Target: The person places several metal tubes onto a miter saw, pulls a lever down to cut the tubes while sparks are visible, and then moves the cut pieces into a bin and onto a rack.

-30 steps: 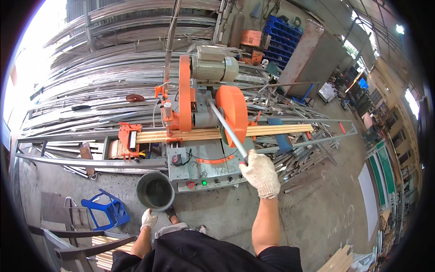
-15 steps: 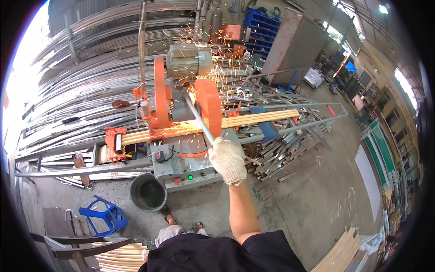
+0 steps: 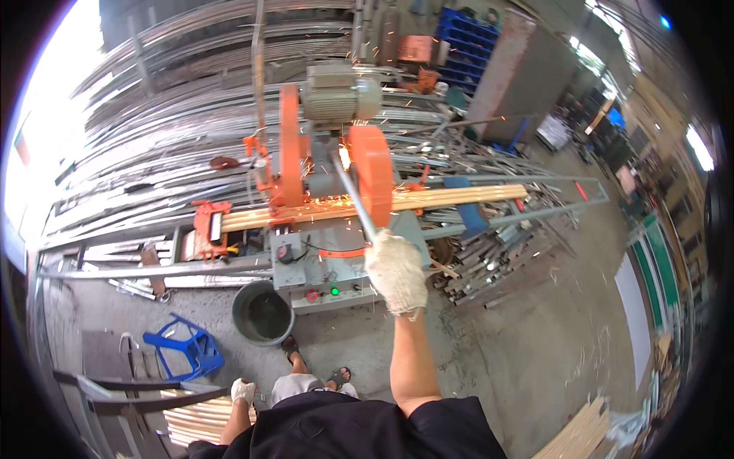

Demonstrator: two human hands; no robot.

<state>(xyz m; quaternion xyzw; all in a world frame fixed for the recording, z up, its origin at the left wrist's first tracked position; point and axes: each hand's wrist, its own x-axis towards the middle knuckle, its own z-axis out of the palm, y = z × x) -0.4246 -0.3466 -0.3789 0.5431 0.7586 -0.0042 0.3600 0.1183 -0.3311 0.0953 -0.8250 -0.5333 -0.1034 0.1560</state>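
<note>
My right hand, in a cream knit work glove, is wrapped round the grey pull handle of an orange cut-off saw. The saw's orange wheel guard covers the disc, and sparks fly beside it. Under the guard lie several long gold-coloured tubes, side by side across the saw's bed. An orange vise sits by their left end. Low at the left, my gloved left hand is closed next to a dark metal bar; what it holds, if anything, is hidden.
Below the saw stand a dark bucket and a blue plastic stool. More pale tubes lie at the lower left beside a dark metal frame. Metal stock fills the racks behind; loose offcuts are heaped at the saw's right.
My left hand has come into view at the lower left. The spray of sparks has become smaller. My right hand stays on the handle, while the whole view has shifted slightly.
</note>
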